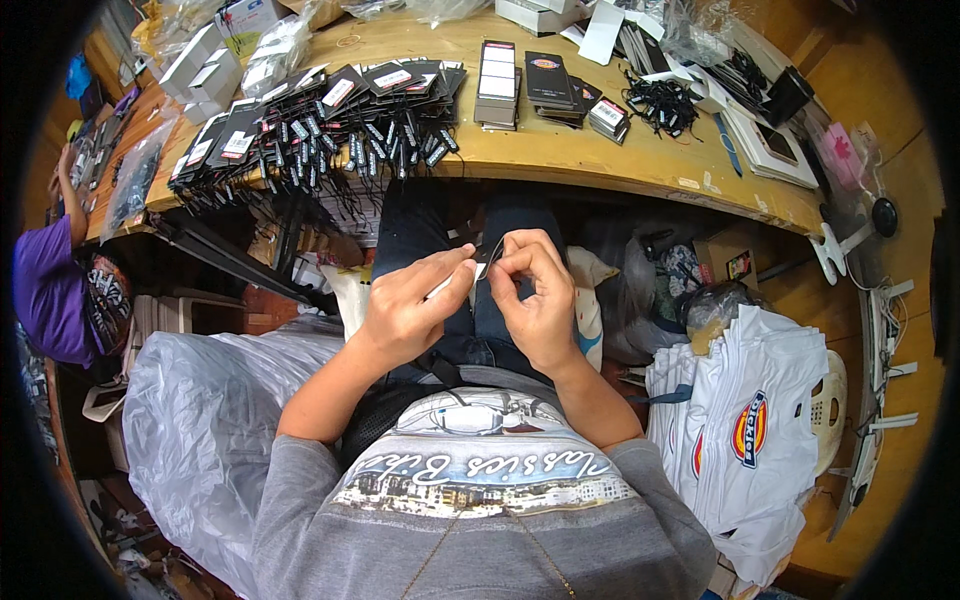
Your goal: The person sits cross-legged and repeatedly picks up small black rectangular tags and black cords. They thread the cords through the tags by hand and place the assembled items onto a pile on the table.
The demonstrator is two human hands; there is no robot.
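Above my lap, in front of the table edge, my left hand (pixel 412 302) pinches a small dark and white hang tag (pixel 481 269) between thumb and fingers. Close beside it my right hand (pixel 538 302) is closed in a pinch on a thin dark cord (pixel 499 244) at the tag. Fingers partly hide the tag and where the cord meets it. On the table ahead, a wide heap of black hang tags (pixel 375 80) lies with corded ends hanging over the front edge. Right of it stand a white-topped card stack (pixel 497 70), a black tag stack (pixel 549 76) and a tangle of black cords (pixel 661 104).
White boxes (pixel 203 72) stand at the table's back left; a phone (pixel 776 143) lies at its right. Folded white T-shirts (pixel 735 430) are piled at my right, a large grey plastic bag (pixel 215 430) at my left. A person in purple (pixel 52 285) works far left.
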